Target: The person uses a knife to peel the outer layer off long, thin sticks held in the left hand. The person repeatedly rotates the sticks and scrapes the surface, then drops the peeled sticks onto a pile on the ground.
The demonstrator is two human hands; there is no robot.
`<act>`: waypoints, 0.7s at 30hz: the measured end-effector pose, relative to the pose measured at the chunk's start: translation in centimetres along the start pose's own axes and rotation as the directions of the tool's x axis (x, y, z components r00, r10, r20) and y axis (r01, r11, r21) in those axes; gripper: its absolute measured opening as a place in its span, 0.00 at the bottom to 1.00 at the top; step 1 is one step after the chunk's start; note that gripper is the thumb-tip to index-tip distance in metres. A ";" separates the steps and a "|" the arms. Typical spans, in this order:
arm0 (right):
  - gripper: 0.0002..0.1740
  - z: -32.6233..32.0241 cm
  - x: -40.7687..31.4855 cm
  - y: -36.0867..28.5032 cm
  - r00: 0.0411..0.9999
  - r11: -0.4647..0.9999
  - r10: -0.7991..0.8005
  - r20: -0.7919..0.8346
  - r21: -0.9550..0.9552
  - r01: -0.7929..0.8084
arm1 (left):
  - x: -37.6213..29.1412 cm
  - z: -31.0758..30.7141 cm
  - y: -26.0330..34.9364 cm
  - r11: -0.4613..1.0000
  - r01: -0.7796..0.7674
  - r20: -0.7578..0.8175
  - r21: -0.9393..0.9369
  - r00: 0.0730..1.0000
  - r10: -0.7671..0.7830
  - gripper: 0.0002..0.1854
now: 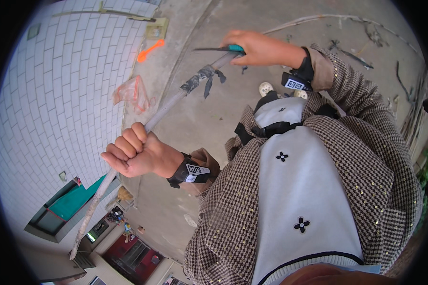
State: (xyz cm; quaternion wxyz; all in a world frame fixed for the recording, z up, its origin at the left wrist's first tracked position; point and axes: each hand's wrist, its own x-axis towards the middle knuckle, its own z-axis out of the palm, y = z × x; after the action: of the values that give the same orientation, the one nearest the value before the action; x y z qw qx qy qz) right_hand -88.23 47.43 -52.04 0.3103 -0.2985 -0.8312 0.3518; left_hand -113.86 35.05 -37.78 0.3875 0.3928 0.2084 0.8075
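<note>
My left hand point(132, 151) is closed around a long pale pole point(166, 108), which slants across the view from lower left to upper right. Dark plastic-like strips point(199, 79) are wrapped around the pole between my hands, and loose ends dangle from the wrap. Farther up, my right hand point(255, 48) grips a tool with a teal handle point(235, 47). Its thin dark blade point(210, 49) points left, just above the pole. Whether the right fingers also hold the pole is hidden. Beyond that hand, the long thin pole section point(321, 16) curves off to the right.
A white brick-pattern wall point(67, 89) rises at left. By its base lie an orange toy shovel point(150, 50) and a clear plastic bag with red edges point(132, 94). Dark strips point(353, 57) litter the concrete ground point(214, 131); a bundle of thin sticks point(415, 110) lies far right.
</note>
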 end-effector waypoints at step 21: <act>0.21 -7.3 1.0 -7.7 0.914 0.901 0.000 0.405 -0.397 0.176 | -3.6 -1.2 0.4 0.987 -0.065 0.249 -0.150 0.963 0.102 0.25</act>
State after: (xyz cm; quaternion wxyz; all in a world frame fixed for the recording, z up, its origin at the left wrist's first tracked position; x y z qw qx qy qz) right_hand -85.65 46.64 -41.76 0.0795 -0.2432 -0.9457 0.2003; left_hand -113.58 31.94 -39.98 0.4034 0.4739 0.0827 0.7784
